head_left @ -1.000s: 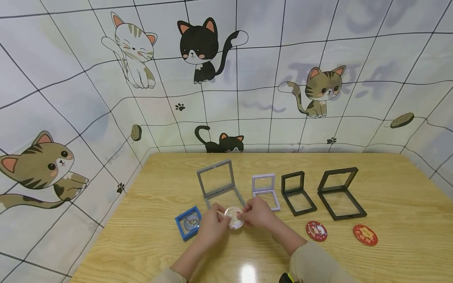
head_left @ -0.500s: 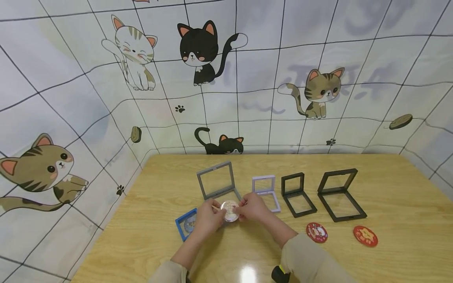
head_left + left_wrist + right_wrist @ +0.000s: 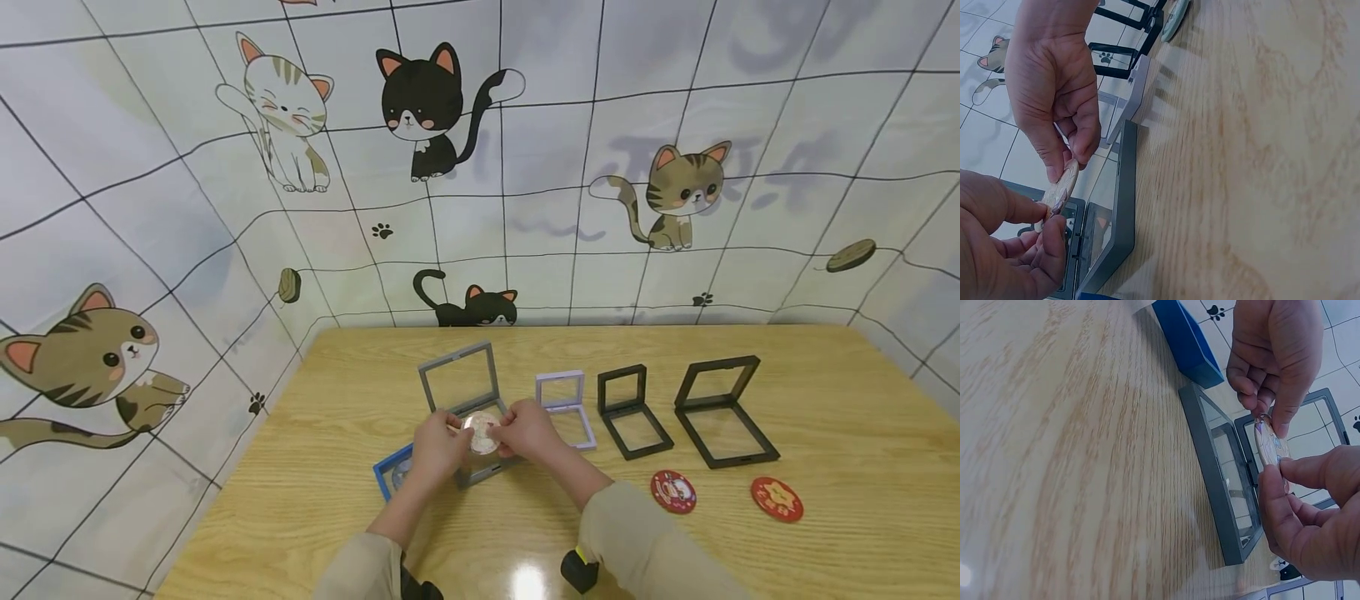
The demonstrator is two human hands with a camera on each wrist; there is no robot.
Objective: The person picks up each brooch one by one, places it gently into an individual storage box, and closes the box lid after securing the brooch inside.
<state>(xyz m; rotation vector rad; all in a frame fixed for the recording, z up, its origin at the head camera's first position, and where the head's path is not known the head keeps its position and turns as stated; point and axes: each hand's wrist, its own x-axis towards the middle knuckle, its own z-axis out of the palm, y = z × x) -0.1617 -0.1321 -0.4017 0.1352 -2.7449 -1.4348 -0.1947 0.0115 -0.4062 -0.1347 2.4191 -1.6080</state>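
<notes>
A pale round badge [image 3: 482,432] with a printed picture is held up between both hands, over the lower half of an unfolded grey display frame [image 3: 487,477]. My left hand [image 3: 438,448] pinches its left edge between thumb and fingers. On the opposite edge, my right hand [image 3: 529,432] grips it the same way. In the left wrist view the badge [image 3: 1060,192] appears nearly edge-on, tilted above the frame's clear film. The right wrist view shows the badge's printed face [image 3: 1270,442] and the grey frame [image 3: 1207,475] lying just beneath the fingers.
Left of the grey frame lies a blue frame [image 3: 381,477] with a round badge inside, partly hidden by my left hand. To the right stand unfolded lilac [image 3: 566,407], small black [image 3: 622,409] and larger black [image 3: 705,403] frames. Two red badges [image 3: 673,491] [image 3: 777,499] lie in front.
Both hands have moved the badge away from me and slightly left, from in front of the grey frame to over its lower half. The frames and red badges have stayed put.
</notes>
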